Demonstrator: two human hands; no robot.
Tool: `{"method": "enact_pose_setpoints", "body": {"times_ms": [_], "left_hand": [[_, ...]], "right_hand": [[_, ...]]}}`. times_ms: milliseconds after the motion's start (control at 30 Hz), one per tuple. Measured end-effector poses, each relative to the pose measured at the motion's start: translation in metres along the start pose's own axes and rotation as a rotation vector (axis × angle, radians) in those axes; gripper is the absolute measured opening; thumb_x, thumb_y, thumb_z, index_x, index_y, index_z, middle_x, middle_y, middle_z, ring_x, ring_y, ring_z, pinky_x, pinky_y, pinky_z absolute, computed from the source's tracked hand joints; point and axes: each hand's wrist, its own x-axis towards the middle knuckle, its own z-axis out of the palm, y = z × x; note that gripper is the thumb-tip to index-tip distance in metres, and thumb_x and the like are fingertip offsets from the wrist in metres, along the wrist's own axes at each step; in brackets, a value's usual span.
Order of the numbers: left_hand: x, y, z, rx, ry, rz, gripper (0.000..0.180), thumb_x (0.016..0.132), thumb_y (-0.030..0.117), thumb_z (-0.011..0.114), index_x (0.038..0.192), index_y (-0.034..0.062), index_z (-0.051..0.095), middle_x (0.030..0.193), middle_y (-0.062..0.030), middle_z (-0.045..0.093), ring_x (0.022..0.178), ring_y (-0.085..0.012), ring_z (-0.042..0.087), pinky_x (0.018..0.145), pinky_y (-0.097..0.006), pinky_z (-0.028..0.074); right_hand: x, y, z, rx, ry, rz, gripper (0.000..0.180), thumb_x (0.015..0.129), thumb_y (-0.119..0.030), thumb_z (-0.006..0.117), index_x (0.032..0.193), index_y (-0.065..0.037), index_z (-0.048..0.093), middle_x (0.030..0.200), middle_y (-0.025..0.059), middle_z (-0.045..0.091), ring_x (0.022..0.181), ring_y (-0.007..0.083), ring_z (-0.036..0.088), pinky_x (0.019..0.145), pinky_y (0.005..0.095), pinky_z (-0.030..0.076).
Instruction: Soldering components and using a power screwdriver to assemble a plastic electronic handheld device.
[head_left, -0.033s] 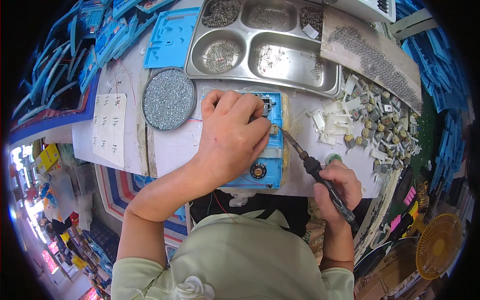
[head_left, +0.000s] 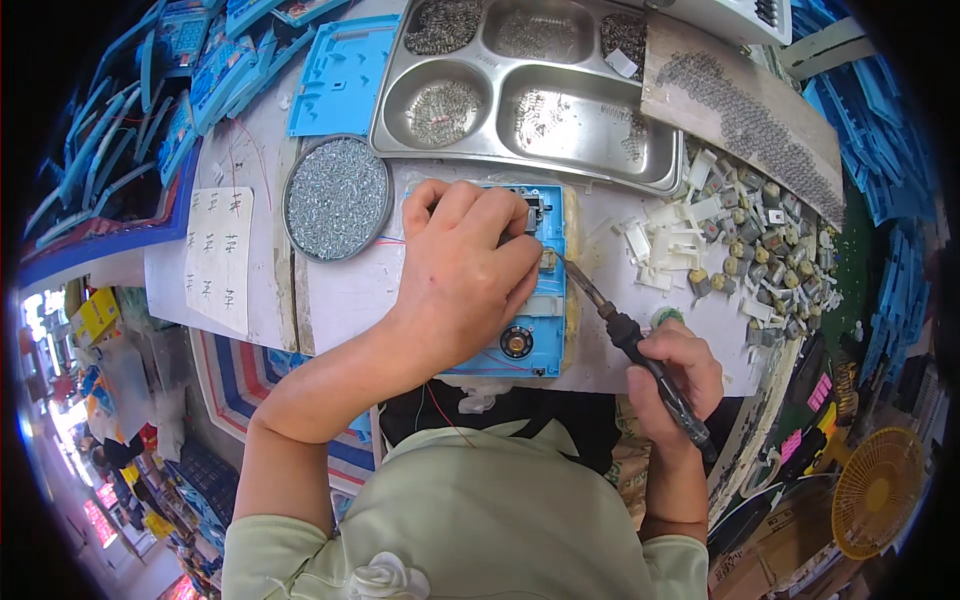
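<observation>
Blue plastic housing (head_left: 535, 330), flat on the white worktop (head_left: 350, 290), centre of bench; landmark for all entries. Left hand (head_left: 465, 275): palm down over the housing's upper half, fingers curled and pressing it; what they pinch is hidden. Right hand (head_left: 672, 372): just right of the housing, closed around a black soldering iron (head_left: 640, 350), tip touching the housing's right edge. Round tin of screws (head_left: 337, 197): left of housing. Steel compartment tray (head_left: 530, 90): beyond housing. Small white and grey parts (head_left: 740, 240): right of housing.
</observation>
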Motion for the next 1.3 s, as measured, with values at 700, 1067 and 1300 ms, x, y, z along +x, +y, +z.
{"method": "enact_pose_setpoints", "body": {"times_ms": [700,1067,1300], "left_hand": [[0.001,0.001,-0.002,0.078,-0.054,0.059,0.023,0.065,0.009,0.081,0.083,0.0137,0.069,0.095,0.0000,0.057,0.093,-0.0214,0.056,0.093,-0.046,0.034],[0.003,0.003,-0.004,0.094,-0.076,0.059,0.020,0.067,0.009,0.080,0.082,0.0136,0.069,0.094,-0.0004,0.056,0.092,-0.0214,0.057,0.093,-0.046,0.034],[0.004,-0.003,-0.013,0.011,-0.040,0.113,0.027,0.068,0.009,0.080,0.094,0.0127,0.072,0.094,-0.0016,0.057,0.087,-0.0225,0.057,0.089,-0.043,0.038]], "right_hand": [[0.000,-0.009,-0.002,-0.282,-0.109,-0.243,0.034,0.077,-0.002,0.079,0.108,-0.004,0.064,0.070,0.0073,0.063,0.056,0.0236,0.057,0.052,0.0321,0.045],[0.001,-0.011,-0.006,-0.267,-0.100,-0.225,0.032,0.078,-0.002,0.079,0.106,-0.003,0.065,0.069,0.0076,0.063,0.055,0.0233,0.057,0.052,0.0314,0.046],[-0.001,-0.012,-0.007,-0.281,-0.082,-0.217,0.031,0.077,0.000,0.078,0.105,-0.002,0.064,0.069,0.0081,0.063,0.055,0.0238,0.057,0.052,0.0318,0.046]]}}
